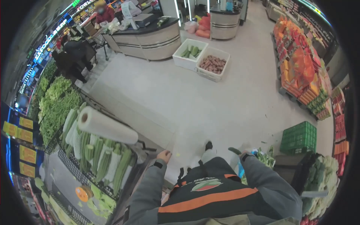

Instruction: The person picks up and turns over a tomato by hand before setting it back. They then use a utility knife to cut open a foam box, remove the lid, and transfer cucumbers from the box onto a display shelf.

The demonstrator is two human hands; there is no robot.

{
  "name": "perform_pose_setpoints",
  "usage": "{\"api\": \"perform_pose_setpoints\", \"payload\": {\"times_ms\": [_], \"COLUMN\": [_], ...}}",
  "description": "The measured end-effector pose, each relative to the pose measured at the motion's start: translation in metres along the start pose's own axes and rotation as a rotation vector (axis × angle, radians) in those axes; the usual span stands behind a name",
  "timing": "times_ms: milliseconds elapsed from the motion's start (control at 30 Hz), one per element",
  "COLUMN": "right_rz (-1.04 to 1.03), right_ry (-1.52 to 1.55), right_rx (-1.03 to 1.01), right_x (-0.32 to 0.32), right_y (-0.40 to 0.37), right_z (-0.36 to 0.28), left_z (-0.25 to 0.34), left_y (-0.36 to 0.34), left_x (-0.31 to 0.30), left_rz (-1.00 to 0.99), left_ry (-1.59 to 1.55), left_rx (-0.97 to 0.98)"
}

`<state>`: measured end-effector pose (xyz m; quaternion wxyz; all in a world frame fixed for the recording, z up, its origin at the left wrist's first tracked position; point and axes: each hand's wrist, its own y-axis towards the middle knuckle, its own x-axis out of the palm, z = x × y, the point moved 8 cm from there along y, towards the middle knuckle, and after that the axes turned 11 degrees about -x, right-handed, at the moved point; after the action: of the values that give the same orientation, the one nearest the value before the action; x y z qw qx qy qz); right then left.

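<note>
My left hand (164, 155) hangs in front of the vegetable stand, its fingers curled in and nothing visible in them. My right hand (244, 154) is low on the other side of my body, mostly covered by its sleeve. A dark green cucumber-like vegetable (234, 150) sticks out from its fingers. Just beyond the right hand are leafy greens (267, 159) with some blue wrapping, partly hidden by my sleeve. To the left of my left hand, long green gourds (104, 161), some in white net sleeves, lie in a black rack below a roll of clear plastic bags (108, 125).
A green crate (299, 137) stands at right, beside broccoli and cauliflower (326, 180). Ahead on the floor are white boxes with green gourds (191, 51) and reddish tubers (213, 65). Checkout counters (150, 41), people and a cart are farther back. Orange packages (300, 71) fill a right-hand display.
</note>
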<state>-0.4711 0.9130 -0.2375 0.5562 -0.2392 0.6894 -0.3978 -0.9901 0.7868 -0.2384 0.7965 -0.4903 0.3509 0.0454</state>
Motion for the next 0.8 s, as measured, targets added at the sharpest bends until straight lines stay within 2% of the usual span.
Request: {"api": "perform_pose_setpoints", "payload": {"times_ms": [100,200,300,333,400,433,500,600,700,800], "right_rz": [-0.042,-0.232,-0.34,-0.266,0.05,0.087,0.323,0.427,0.398,0.232], "right_ry": [-0.118,-0.006,-0.381,-0.393,-0.436,-0.403,-0.238,-0.093,0.028,-0.221], "right_rx": [-0.03,-0.087,-0.17,-0.235,-0.456,-0.482,-0.573,-0.518,-0.637,-0.795], "right_x": [-0.043,-0.138,-0.176,-0.211,-0.279,-0.307,-0.393,-0.497,-0.498,-0.4], "right_y": [0.069,0.054,0.178,0.203,0.247,0.301,0.392,0.333,0.322,0.355], "right_z": [-0.062,-0.178,-0.245,-0.279,-0.351,-0.382,-0.452,-0.524,-0.564,-0.577], "left_z": [0.042,0.046,0.008,0.009,-0.003,-0.011,-0.027,0.017,0.064,0.071], "left_y": [0.04,0.072,0.069,0.062,0.038,0.031,0.027,0.012,0.021,0.034], "left_x": [-0.022,-0.022,-0.014,-0.018,-0.006,-0.004,-0.004,-0.012,-0.018,-0.006], "left_rz": [-0.021,0.03,0.014,-0.029,-0.226,-0.221,-0.159,-0.164,-0.156,-0.079], "left_ry": [-0.07,0.011,0.009,0.005,-0.03,-0.041,-0.088,-0.254,-0.225,-0.38], "left_rx": [-0.038,0.01,-0.239,-0.284,-0.443,-0.502,-0.662,-0.765,-0.613,-0.574]}}
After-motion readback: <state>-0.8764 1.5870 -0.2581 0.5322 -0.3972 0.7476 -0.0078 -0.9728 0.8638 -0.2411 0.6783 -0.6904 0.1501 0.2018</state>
